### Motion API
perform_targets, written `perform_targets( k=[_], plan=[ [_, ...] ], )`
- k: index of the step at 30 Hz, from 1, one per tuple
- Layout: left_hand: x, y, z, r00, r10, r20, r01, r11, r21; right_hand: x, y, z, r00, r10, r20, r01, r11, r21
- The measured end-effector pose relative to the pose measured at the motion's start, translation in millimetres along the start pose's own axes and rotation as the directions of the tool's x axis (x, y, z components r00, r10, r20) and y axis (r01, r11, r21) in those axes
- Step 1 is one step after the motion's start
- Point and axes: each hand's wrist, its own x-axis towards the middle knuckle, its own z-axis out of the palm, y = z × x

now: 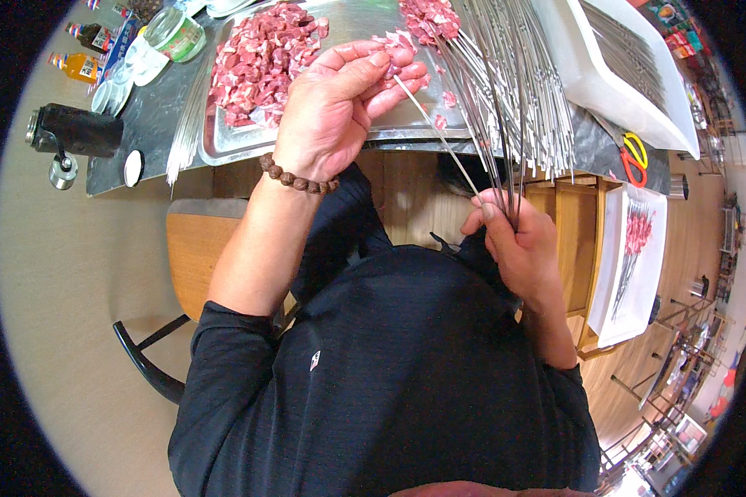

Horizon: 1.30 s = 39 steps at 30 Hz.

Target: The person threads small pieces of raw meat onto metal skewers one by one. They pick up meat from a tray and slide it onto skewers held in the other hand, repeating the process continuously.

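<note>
My left hand (342, 93) is palm up above a metal tray (214, 146), with a small piece of raw meat (393, 67) between thumb and fingers. The tip of one metal skewer (438, 133) meets that piece. My right hand (516, 239) grips this skewer and several others by their lower ends. A heap of cut raw meat (261, 62) lies on the tray's left part. Threaded meat (429, 22) on skewers rests at the tray's upper right. A large bundle of metal skewers (528, 93) fans over the tray's right edge.
A white bin (628, 105) of skewers stands at the right, beside scissors (635, 158) with red and yellow handles. Lower right, a white tray (597, 317) holds meat skewers. More skewers (189, 130), a clear jar (174, 37) and a black bottle (81, 130) are at the left. A chair (202, 248) stands below.
</note>
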Motion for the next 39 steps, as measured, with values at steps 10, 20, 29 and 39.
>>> perform_targets(
  k=[10,20,29,39],
  plan=[
    [-1.1,-4.4,4.8,0.999,0.037,-0.028,-0.036,0.999,0.008,6.7,-7.3,7.7,0.996,-0.079,-0.032,0.080,0.997,0.017],
    [-0.2,3.9,3.6,0.996,0.052,-0.065,-0.053,0.999,-0.011,12.9,-8.7,11.0,0.997,-0.062,-0.036,0.061,0.998,-0.021],
    [-2.0,-7.0,2.8,0.999,0.044,-0.031,-0.044,0.999,0.002,23.9,-20.3,22.0,0.972,-0.214,-0.100,0.221,0.973,0.067],
    [-10.2,-10.4,14.3,0.995,-0.027,-0.097,0.045,0.983,0.178,66.7,-40.5,35.3,0.967,-0.239,-0.090,0.255,0.924,0.286]
  ],
)
